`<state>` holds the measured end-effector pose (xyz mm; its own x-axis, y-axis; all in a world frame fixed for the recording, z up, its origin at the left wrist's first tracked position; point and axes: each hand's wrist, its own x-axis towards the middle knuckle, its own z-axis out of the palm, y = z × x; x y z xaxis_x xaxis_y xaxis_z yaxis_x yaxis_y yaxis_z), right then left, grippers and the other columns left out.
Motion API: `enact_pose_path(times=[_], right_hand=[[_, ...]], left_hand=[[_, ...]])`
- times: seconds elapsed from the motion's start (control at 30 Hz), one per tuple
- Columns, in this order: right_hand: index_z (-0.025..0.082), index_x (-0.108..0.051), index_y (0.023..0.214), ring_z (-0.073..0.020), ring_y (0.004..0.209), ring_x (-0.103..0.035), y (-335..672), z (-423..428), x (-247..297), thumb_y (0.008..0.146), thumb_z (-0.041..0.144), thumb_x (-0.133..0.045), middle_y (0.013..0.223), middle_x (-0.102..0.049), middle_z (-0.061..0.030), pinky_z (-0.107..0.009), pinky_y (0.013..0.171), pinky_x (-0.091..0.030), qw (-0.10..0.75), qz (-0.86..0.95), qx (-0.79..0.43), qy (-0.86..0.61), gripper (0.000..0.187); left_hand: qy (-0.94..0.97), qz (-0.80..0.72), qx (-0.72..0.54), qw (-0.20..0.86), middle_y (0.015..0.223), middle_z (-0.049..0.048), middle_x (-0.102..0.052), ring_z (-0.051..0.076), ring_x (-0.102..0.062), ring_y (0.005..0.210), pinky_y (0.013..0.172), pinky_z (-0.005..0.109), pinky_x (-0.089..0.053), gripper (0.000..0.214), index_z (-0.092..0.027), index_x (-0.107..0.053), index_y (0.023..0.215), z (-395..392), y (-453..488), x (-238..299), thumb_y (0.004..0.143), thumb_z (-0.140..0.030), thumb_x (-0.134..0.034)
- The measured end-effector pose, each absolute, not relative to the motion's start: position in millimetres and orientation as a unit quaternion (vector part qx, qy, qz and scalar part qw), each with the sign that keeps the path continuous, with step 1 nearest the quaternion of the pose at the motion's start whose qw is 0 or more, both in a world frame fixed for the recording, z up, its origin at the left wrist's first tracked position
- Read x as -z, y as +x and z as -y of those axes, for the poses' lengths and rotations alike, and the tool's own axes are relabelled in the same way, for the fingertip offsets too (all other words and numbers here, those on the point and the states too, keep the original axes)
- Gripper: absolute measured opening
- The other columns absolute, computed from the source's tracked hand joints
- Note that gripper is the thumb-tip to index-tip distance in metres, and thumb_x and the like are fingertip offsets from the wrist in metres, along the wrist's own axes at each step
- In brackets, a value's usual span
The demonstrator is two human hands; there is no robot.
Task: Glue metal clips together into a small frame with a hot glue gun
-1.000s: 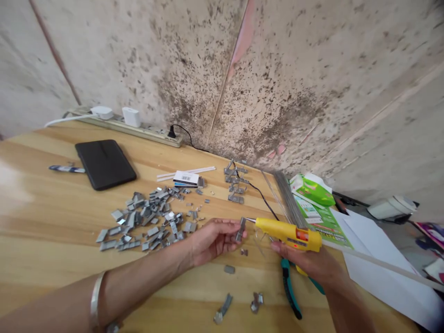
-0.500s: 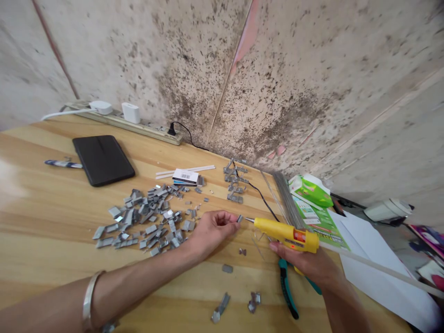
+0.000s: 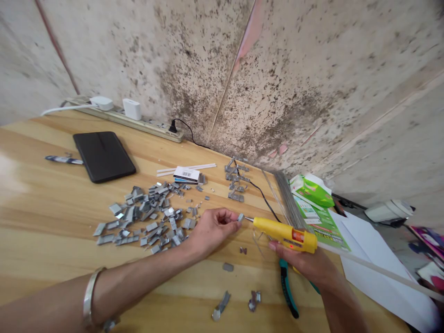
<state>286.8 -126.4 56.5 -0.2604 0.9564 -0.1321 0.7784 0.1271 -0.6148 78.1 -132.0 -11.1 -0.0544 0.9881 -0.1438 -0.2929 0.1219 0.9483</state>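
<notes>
My left hand (image 3: pixel 218 230) pinches a small grey piece (image 3: pixel 240 217) between thumb and fingertips. Wrapped round the handle of a yellow hot glue gun (image 3: pixel 280 232) is my right hand (image 3: pixel 305 261). The gun's metal nozzle points left, at or very near the grey piece; whether they touch I cannot tell. Left of my left hand lies a heap of small grey pieces (image 3: pixel 149 215). Below the hands are a single grey piece (image 3: pixel 228 267), a small bow-shaped piece (image 3: pixel 243 250) and two little joined assemblies (image 3: pixel 254 300). Teal-handled pliers (image 3: pixel 287 289) rest partly under my right hand.
A black tablet-like slab (image 3: pixel 104 156) and a pen (image 3: pixel 64 160) lie at left. A power strip (image 3: pixel 138 124) runs along the wall. Farther back are white sticks (image 3: pixel 204 166), a small box (image 3: pixel 186 174) and grey assemblies (image 3: pixel 236 178). Thin wires (image 3: pixel 286 194), a green packet (image 3: pixel 312 190) and white paper (image 3: pixel 374 277) are at right.
The glue gun has shifted slightly left, its nozzle closer to the grey piece. My left hand has tilted the piece a little. The camera view has moved slightly.
</notes>
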Motion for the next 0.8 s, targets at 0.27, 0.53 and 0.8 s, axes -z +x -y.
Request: enact_pose_path(times=[0.27, 0.53, 0.8], right_hand=[[0.019, -0.064, 0.075, -0.0232, 0.073, -0.066, 289.4, 126.4, -51.3, 0.069, 0.054, -0.058, 0.076, -0.071, -0.0072, -0.032, 0.064, -0.054, 0.138, 0.725, -0.314, -0.597, 0.036], [0.02, -0.065, 0.077, -0.0242, 0.075, -0.066, 287.5, 128.8, -50.7, 0.071, 0.05, -0.058, 0.077, -0.071, -0.0064, -0.033, 0.064, -0.054, 0.139, 0.724, -0.306, -0.602, 0.031], [0.021, -0.061, 0.072, -0.0224, 0.068, -0.065, 284.6, 129.5, -55.1, 0.07, 0.05, -0.058, 0.07, -0.069, -0.0056, -0.031, 0.06, -0.053, 0.145, 0.726, -0.28, -0.611, 0.029]], left_hand=[[0.371, -0.471, -0.548, 0.583, 0.057, -0.0014, -0.061, 0.009, -0.048, 0.049, 0.047, 0.02, -0.033, 0.015, -0.014, -0.065, 0.064, 132.2, 78.2, 10.2, 0.057, -0.024, -0.073], [0.387, -0.484, -0.535, 0.574, 0.056, -0.0022, -0.059, 0.009, -0.046, 0.05, 0.048, 0.02, -0.033, 0.013, -0.014, -0.062, 0.061, 132.1, 78.0, 8.4, 0.059, -0.024, -0.07], [0.414, -0.497, -0.529, 0.55, 0.057, -0.0019, -0.058, 0.009, -0.046, 0.05, 0.049, 0.021, -0.033, 0.013, -0.014, -0.06, 0.063, 130.9, 76.8, 12.9, 0.062, -0.024, -0.069]])
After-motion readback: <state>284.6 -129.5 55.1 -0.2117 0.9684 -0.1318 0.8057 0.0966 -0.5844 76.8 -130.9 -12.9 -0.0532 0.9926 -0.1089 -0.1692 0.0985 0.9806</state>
